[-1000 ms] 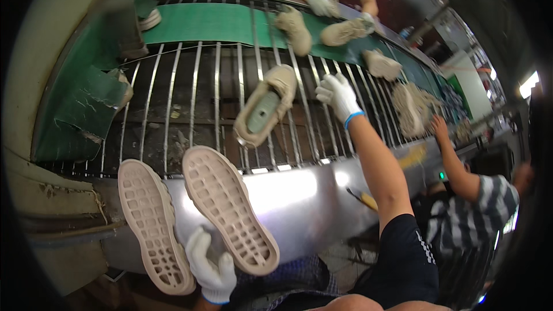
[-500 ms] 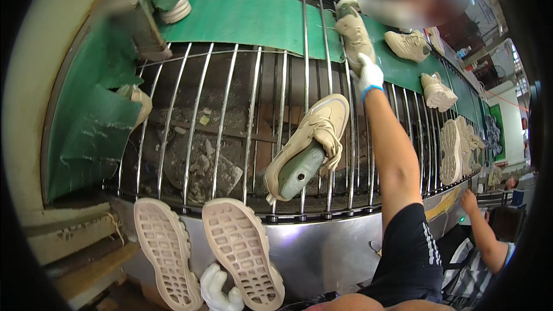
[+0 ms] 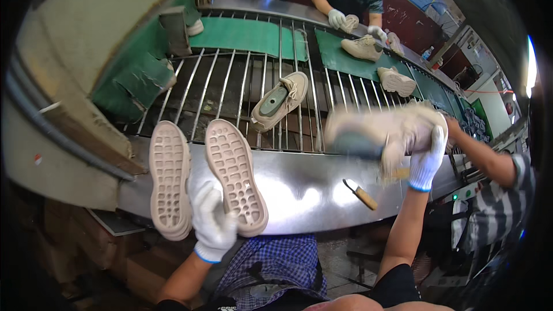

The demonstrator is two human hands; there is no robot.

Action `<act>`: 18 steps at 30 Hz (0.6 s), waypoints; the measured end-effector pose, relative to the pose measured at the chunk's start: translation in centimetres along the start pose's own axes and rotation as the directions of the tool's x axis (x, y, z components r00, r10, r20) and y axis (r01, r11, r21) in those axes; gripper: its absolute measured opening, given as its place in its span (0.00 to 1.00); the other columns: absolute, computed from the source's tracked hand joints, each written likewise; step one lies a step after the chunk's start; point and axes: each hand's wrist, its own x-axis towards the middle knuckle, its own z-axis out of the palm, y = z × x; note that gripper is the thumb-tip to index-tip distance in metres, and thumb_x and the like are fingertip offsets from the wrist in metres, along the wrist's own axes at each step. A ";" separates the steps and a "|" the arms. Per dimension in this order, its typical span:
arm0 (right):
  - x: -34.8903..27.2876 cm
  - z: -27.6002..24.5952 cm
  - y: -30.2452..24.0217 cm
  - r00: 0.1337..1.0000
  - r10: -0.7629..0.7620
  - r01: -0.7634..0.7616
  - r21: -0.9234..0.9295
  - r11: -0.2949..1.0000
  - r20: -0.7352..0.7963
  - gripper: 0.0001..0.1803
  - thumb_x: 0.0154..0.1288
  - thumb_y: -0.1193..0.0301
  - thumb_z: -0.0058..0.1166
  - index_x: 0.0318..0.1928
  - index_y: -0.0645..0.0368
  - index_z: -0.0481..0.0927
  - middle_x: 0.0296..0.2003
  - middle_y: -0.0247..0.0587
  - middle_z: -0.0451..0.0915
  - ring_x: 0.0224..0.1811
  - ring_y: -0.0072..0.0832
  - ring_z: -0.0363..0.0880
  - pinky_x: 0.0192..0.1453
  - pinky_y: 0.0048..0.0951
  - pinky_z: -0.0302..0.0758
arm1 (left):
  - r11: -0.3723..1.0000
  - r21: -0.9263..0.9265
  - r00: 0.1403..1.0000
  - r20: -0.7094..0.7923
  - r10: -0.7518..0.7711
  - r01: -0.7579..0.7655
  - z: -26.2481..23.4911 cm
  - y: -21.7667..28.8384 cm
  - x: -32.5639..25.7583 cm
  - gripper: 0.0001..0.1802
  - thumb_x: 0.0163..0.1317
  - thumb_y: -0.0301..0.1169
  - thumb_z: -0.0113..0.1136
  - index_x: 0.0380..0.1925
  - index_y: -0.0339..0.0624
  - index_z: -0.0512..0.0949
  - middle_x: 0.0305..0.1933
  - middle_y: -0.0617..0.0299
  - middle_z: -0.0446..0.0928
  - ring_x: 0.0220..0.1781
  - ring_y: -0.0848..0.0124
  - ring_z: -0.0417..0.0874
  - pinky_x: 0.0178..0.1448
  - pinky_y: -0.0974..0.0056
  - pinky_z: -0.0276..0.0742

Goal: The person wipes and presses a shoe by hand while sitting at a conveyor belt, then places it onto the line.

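Left hand (image 3: 212, 219): white knit glove with a blue cuff, closed around the heel ends of two shoe soles (image 3: 204, 177). The soles are beige, held side by side with treads upward, showing rows of small square lugs and a plain rim; their toe ends reach away from the hand over the near edge of the steel counter (image 3: 299, 187).

Right hand (image 3: 427, 158): same glove type, raised above the counter and gripping a beige shoe (image 3: 383, 132). The shoe is blurred by motion; a dark last fills its opening, and the pale upper is held sideways, toe to the left of the hand.

Below the right hand, a small knife (image 3: 361, 194) with a wooden handle is laid on the counter.

Beyond both hands, a conveyor of steel rods (image 3: 230, 89) carries one beige lasted shoe (image 3: 280, 100), opening up, with laces at its far end. Further off, green belt sections (image 3: 247, 35) bear three more beige shoes (image 3: 362, 47).

To the right of the right hand, another person's striped sleeve (image 3: 500, 207) and bare forearm are seen. Gloved hands of other workers (image 3: 337, 18) are seen at the far side.
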 end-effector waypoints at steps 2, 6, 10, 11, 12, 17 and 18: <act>-5.7 0.7 -3.8 0.998 0.029 -0.012 -0.253 0.967 0.062 0.30 0.75 0.59 0.63 0.68 0.67 0.77 0.62 0.47 0.81 0.62 0.36 0.83 0.69 0.39 0.79 | 0.961 -0.261 0.996 0.012 0.093 -0.087 0.7 4.6 1.5 0.25 0.71 0.36 0.69 0.59 0.28 0.77 0.62 0.38 0.80 0.62 0.42 0.84 0.71 0.46 0.79; -19.3 3.5 -5.5 0.873 0.331 -0.117 -0.505 0.855 0.357 0.39 0.51 0.61 0.83 0.61 0.62 0.82 0.52 0.40 0.84 0.51 0.31 0.87 0.58 0.33 0.86 | 0.870 -0.449 0.853 0.517 0.067 0.205 2.9 10.3 -1.8 0.46 0.65 0.47 0.79 0.73 0.31 0.71 0.69 0.39 0.79 0.72 0.48 0.81 0.77 0.51 0.77; -29.9 3.8 -3.4 0.780 0.515 -0.303 -0.505 0.808 0.355 0.46 0.53 0.69 0.87 0.70 0.66 0.76 0.57 0.45 0.86 0.59 0.32 0.87 0.65 0.34 0.85 | 0.671 -0.330 0.498 0.865 -0.067 0.664 3.5 10.8 -5.0 0.53 0.58 0.50 0.84 0.77 0.42 0.67 0.68 0.44 0.81 0.70 0.58 0.84 0.75 0.53 0.79; -31.5 3.2 -1.8 0.770 0.499 -0.337 -0.410 0.848 0.398 0.49 0.54 0.67 0.87 0.72 0.67 0.73 0.60 0.47 0.84 0.62 0.33 0.85 0.68 0.35 0.83 | 0.720 -0.304 0.520 0.849 -0.092 0.624 2.9 9.5 -6.1 0.49 0.57 0.48 0.85 0.73 0.39 0.72 0.65 0.49 0.83 0.68 0.62 0.85 0.72 0.56 0.81; -32.8 2.6 -0.4 0.760 0.489 -0.383 -0.313 0.869 0.429 0.51 0.54 0.66 0.86 0.75 0.68 0.70 0.63 0.49 0.82 0.65 0.33 0.83 0.70 0.36 0.81 | 0.712 -0.285 0.523 0.842 -0.135 0.642 2.2 9.1 -6.3 0.47 0.57 0.47 0.85 0.71 0.38 0.74 0.64 0.50 0.84 0.66 0.62 0.85 0.72 0.56 0.81; -39.1 0.1 5.5 0.597 0.635 -0.774 0.145 0.616 0.490 0.58 0.72 0.29 0.57 0.82 0.63 0.62 0.76 0.49 0.71 0.78 0.40 0.71 0.83 0.41 0.67 | 0.600 -0.398 0.634 0.733 -0.246 0.694 1.8 9.7 -4.8 0.36 0.64 0.36 0.79 0.67 0.31 0.74 0.64 0.53 0.83 0.65 0.67 0.84 0.70 0.59 0.81; -41.3 -3.0 8.4 0.524 0.704 -0.833 0.114 0.542 0.479 0.58 0.71 0.27 0.55 0.82 0.63 0.63 0.76 0.51 0.71 0.78 0.43 0.71 0.82 0.47 0.70 | 0.505 -0.490 0.657 0.719 -0.227 0.711 2.8 10.6 -3.7 0.36 0.67 0.36 0.77 0.68 0.31 0.72 0.64 0.52 0.82 0.66 0.66 0.83 0.71 0.59 0.81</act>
